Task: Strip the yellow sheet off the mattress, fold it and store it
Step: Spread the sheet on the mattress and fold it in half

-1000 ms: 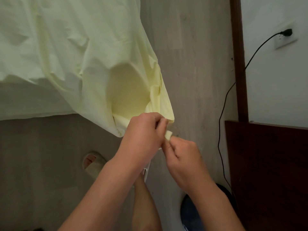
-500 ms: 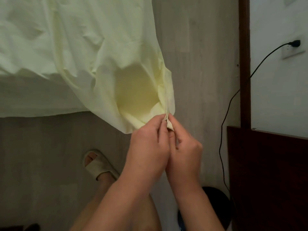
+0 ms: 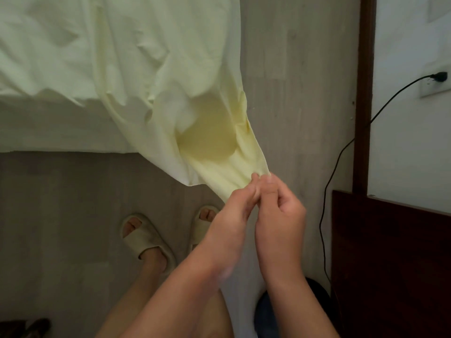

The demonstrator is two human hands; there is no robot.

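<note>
Head view, step: I judge this the stripping stage, or the matching of corners before a fold; nothing is folded yet.
Sheet (image 3: 136, 69): yellow, mostly spread over the mattress (image 3: 61, 128) at upper left, with one corner drawn off and hanging toward me over the floor (image 3: 292, 93).
Left hand (image 3: 229, 213): closed in a fingertip pinch on the sheet's corner.
Right hand (image 3: 280, 213): closed likewise, pinching the same corner, touching my left hand.
Next move: I judge it calls for the hands to part along the hem, or to pull back together so the rest slides off the mattress.
Edges: the mattress's near edge runs across at left; the loose hem hangs clear of the floor.
Open room: bare floor left of my sandals (image 3: 146, 240); at right, dark wooden furniture (image 3: 390, 264) and a cable (image 3: 324, 215) from the wall socket stand near, so I would pull leftward or back.
</note>
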